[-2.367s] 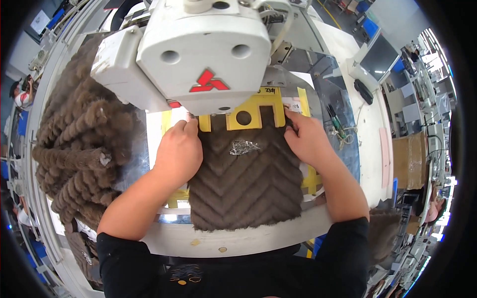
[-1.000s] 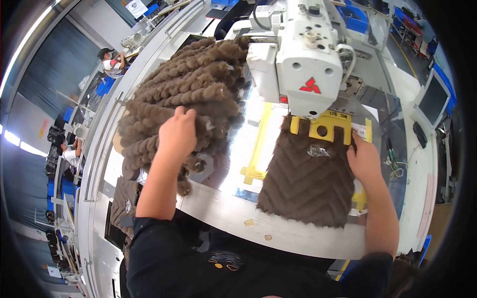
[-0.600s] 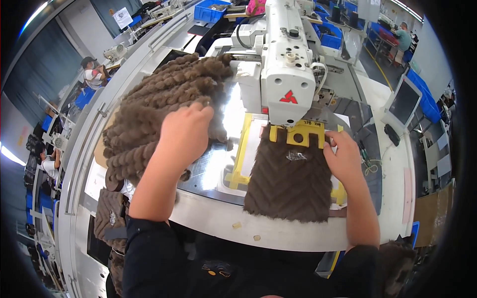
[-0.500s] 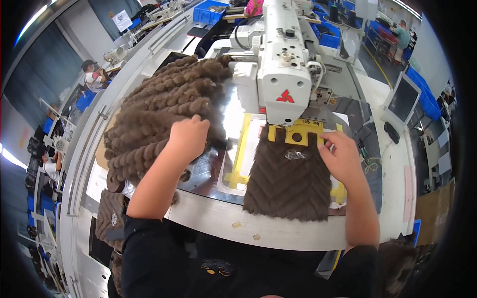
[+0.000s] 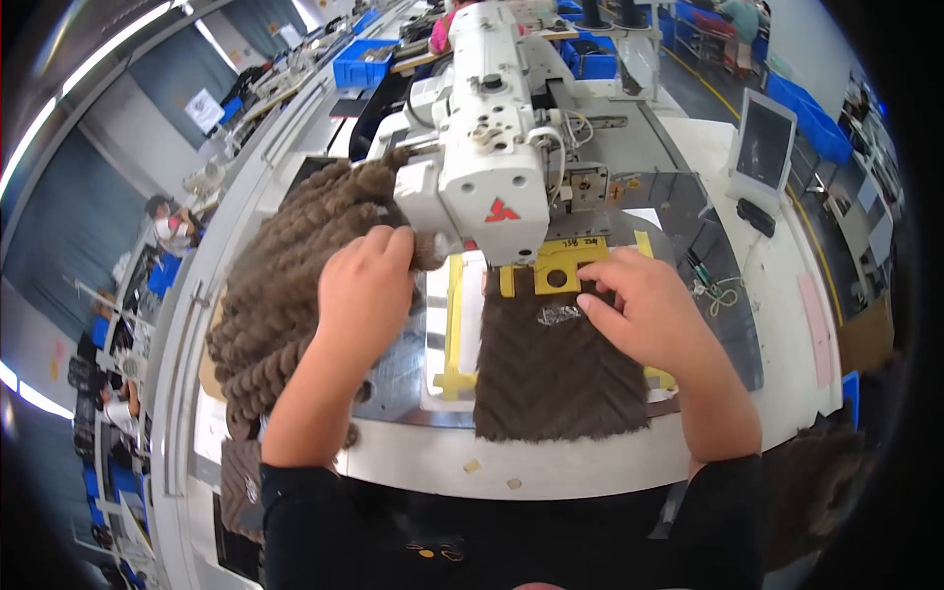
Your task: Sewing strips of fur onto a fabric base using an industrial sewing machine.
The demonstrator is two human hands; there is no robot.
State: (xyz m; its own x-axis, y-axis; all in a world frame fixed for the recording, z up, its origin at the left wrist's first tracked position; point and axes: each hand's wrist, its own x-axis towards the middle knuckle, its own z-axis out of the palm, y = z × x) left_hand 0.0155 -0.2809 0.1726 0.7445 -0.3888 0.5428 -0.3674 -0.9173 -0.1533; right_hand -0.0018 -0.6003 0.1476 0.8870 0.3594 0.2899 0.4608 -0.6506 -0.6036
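Observation:
My left hand (image 5: pixel 366 290) is closed on a brown fur strip (image 5: pixel 425 254) at the front of the heaped fluffy strips (image 5: pixel 270 305), beside the white sewing machine head (image 5: pixel 487 202). A flat brown fur panel (image 5: pixel 559 379) with chevron ridges lies on the plate, its top under a yellow template (image 5: pixel 562 254) with cut-outs. My right hand (image 5: pixel 634 315) hovers at the template's right side and the panel, thumb and forefinger apart, fingertips near or touching the template. A small crumpled silvery piece (image 5: pixel 559 315) sits on the panel.
A screen (image 5: pixel 762 138) stands at the back right, with tools (image 5: pixel 703 275) on the plate's right. Blue bins (image 5: pixel 364 67) are behind the machine. A cardboard box (image 5: pixel 865 334) is at the right, more fur (image 5: pixel 241 482) at lower left. Co-workers (image 5: pixel 172 231) sit along the left.
My left hand has left the panel for the fur heap and now has a strip end lifted toward the machine. My right hand has shifted inward over the panel beside the template.

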